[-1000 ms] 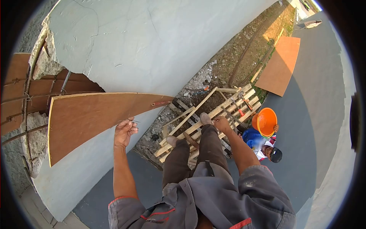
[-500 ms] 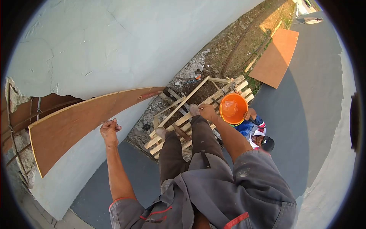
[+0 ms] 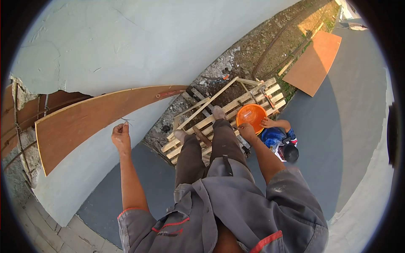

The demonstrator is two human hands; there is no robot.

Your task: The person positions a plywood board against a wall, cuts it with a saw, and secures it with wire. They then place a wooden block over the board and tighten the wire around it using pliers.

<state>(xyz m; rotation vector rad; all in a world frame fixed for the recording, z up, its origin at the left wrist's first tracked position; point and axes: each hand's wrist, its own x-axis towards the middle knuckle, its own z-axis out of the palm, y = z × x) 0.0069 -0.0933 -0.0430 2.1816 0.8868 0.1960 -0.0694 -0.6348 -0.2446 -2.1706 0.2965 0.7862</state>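
Note:
My left hand [image 3: 121, 137] is raised in front of the curved brown board [image 3: 84, 120], its fingers pinched on a few thin strands of wire [image 3: 126, 121]. My right hand [image 3: 247, 131] is closed at the near left rim of an orange bucket [image 3: 256, 113]; what its fingers hold, if anything, I cannot make out. Something clear and crumpled lies inside the bucket. A co-worker's hand [image 3: 267, 122] grips the bucket's right side. That person, in a dark cap [image 3: 290, 153] and blue top, stands below on my right.
My feet stand on a slatted wooden pallet [image 3: 231, 114] with a hammer-like tool [image 3: 266, 96] on it. Rubble [image 3: 217, 69] lies under the pale wall [image 3: 126, 50]. Bare rebar [image 3: 19, 126] shows at left. Another brown panel [image 3: 314, 63] leans at upper right.
My right hand has moved down and right to the bucket's rim. The bucket has shifted slightly left and up, still held by the co-worker. My left hand keeps its pinch on the wire.

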